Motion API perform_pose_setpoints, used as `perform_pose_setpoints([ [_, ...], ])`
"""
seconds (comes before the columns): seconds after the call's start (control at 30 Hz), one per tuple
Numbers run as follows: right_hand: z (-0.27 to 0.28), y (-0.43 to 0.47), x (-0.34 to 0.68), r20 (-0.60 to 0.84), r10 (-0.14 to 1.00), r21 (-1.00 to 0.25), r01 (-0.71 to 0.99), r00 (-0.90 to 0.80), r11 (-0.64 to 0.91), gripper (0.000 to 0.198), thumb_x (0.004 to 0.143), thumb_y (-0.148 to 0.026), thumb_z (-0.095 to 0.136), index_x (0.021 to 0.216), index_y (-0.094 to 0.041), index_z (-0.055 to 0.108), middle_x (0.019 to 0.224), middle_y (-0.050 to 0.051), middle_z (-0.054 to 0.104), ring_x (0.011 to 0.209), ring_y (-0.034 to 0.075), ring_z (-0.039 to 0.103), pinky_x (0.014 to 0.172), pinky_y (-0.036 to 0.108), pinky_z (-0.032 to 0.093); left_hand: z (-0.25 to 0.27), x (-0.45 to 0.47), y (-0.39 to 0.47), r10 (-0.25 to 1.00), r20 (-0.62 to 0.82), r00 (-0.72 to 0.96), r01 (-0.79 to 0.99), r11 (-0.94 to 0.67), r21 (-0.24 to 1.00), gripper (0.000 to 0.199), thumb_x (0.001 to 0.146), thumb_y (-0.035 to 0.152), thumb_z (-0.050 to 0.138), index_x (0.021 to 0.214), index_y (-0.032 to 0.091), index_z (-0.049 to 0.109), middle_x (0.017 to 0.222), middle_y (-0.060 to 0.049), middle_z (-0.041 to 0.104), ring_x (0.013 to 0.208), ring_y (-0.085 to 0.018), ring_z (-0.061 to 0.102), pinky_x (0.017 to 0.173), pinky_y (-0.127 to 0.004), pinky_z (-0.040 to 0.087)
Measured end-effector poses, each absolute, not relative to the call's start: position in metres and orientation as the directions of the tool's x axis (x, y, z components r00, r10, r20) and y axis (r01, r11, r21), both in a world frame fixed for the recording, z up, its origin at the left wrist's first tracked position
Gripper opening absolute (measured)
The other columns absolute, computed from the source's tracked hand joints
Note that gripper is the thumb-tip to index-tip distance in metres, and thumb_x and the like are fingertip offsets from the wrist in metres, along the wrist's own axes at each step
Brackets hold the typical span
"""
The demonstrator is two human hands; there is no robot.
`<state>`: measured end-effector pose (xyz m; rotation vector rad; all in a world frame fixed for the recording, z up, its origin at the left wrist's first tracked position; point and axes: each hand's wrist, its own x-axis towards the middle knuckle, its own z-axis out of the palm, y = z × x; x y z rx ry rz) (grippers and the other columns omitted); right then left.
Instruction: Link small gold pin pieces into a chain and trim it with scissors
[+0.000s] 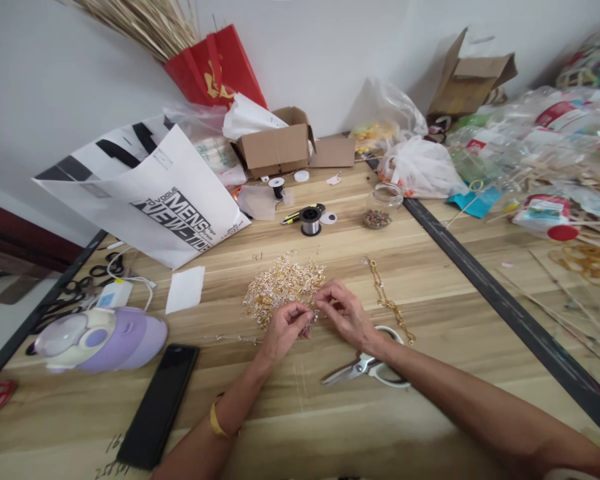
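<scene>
My left hand [286, 331] is closed in a pinch in front of a pile of small gold and silver pieces [283, 283]. Close beside it, my right hand [347, 313] pinches too, fingertips almost meeting the left ones. Whatever sits between the fingers is too small to name. Under my right forearm lie white-handled scissors [363, 367], partly covered. To the right of that hand a gold chain [387, 300] stretches over the wooden table [300, 427]. A thin silvery strand [233, 339] lies left of my left hand.
Behind the pile stand a wire spool [311, 222] and a glass jar of beads [379, 212]. On the left are a white shopping bag [175, 207], a purple bottle [125, 339] and a black phone [159, 407]. Plastic bottles [545, 143] crowd the right, beyond a dark strip [475, 273].
</scene>
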<state>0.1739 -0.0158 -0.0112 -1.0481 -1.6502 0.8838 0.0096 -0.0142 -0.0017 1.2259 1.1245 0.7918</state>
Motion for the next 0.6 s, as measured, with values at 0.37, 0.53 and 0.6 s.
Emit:
perform_pose_setpoints([
  [0.37,-0.0102,-0.0179,0.1734,0.431,0.865,-0.847,0.215,-0.256,0.486,0.008,0.089,-0.022,0.049,0.087,-0.019,0.057,0.096,0.008,0.059,0.080,0.016,0.056,0.056,0.024,0.044,-0.0053,0.0062,-0.0152,0.924,-0.218,0.314,0.084,0.202,0.976,0.028,0.072,0.039,0.065,0.074,0.011,0.060,0.066,0.000,0.062,0.041,-0.006,0.052,0.039,-0.019,0.047],
  [0.53,-0.0124,-0.0186,0.1724,0.360,0.876,-0.850,0.276,-0.320,0.450,0.008,0.090,-0.021,0.048,0.088,-0.019,0.055,0.078,0.004,0.061,0.067,0.014,0.056,0.059,0.025,0.044,-0.0038,0.0069,-0.0166,0.912,-0.228,0.342,0.081,0.214,0.974,0.028,0.073,0.039,0.065,0.075,0.011,0.059,0.064,0.000,0.062,0.040,-0.007,0.052,0.039,-0.020,0.048],
  [0.6,-0.0131,-0.0181,0.1724,0.366,0.872,-0.841,0.286,-0.326,0.460,0.009,0.090,-0.021,0.047,0.088,-0.019,0.054,0.078,0.004,0.061,0.068,0.014,0.056,0.061,0.025,0.044,-0.0045,0.0070,-0.0167,0.904,-0.244,0.350,0.078,0.232,0.970,0.028,0.073,0.039,0.064,0.076,0.011,0.059,0.066,-0.001,0.064,0.040,-0.007,0.052,0.039,-0.020,0.049],
])
